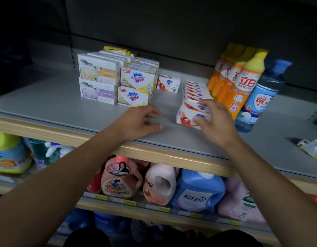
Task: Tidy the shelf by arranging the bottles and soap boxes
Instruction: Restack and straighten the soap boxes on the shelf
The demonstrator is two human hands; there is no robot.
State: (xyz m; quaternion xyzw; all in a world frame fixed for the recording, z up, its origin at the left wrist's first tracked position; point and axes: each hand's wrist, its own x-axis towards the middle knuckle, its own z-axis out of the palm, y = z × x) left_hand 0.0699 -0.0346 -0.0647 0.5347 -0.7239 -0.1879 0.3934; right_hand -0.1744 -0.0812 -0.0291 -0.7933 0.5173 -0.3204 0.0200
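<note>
A row of red-and-white soap boxes [196, 97] runs front to back on the grey shelf [65, 107]. The right hand [214, 122] is on the front of that row, its fingers [205, 106] curled over the top of the nearest box and the thumb pressed against its front face, so it grips that box. Just right of those fingers stand orange dish-soap bottles [237, 86] and one blue pump bottle [261, 97], upright and close together. Left of the fingers, across a bare gap, one red-and-white box [169, 83] sits alone near the back. Further left are stacked yellow soap boxes [136, 88] and white sheep-print boxes [99, 81]. The left hand [140, 123] rests on the shelf in the gap, loosely curled, holding nothing.

The step in hand looks like squaring up the red-and-white row. The next move likely calls for sliding the gripped box flush with its neighbours, then fetching the stray box, without knocking the bottles
</note>
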